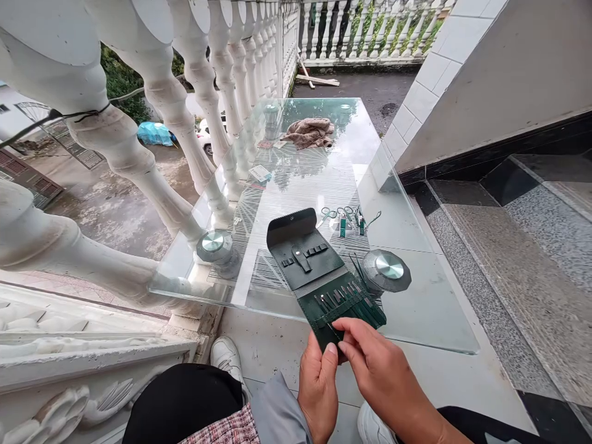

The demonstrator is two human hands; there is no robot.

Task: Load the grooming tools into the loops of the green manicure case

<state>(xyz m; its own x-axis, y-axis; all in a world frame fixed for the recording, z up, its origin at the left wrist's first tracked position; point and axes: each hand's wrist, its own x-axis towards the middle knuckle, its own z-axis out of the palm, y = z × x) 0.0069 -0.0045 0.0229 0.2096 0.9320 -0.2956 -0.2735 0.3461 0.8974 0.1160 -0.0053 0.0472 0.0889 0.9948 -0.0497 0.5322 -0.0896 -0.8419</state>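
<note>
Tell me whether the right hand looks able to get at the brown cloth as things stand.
Probably not without leaning or getting up: the brown cloth lies toward the far end of the glass table, well beyond the open case, while the right hand is at the case's near end.

Tool case [321, 268]: dark green; tools [345, 292] in it silver-toned. Nail clippers [343, 227]: green and silver. Cloth [309, 132]: mottled brown. Tabletop [425, 308]: clear, pale green at the edge. Panel beneath [268, 271]: white and grey, finely lined. Balusters [123, 145]: white, stained brown. Tarp [155, 134]: bright blue. Steps [555, 209]: speckled grey, black portions. Cuff [283, 410]: plain grey. Sleeve [226, 428]: pink-and-white check with dark threads. Shoes [226, 356]: white.
</note>
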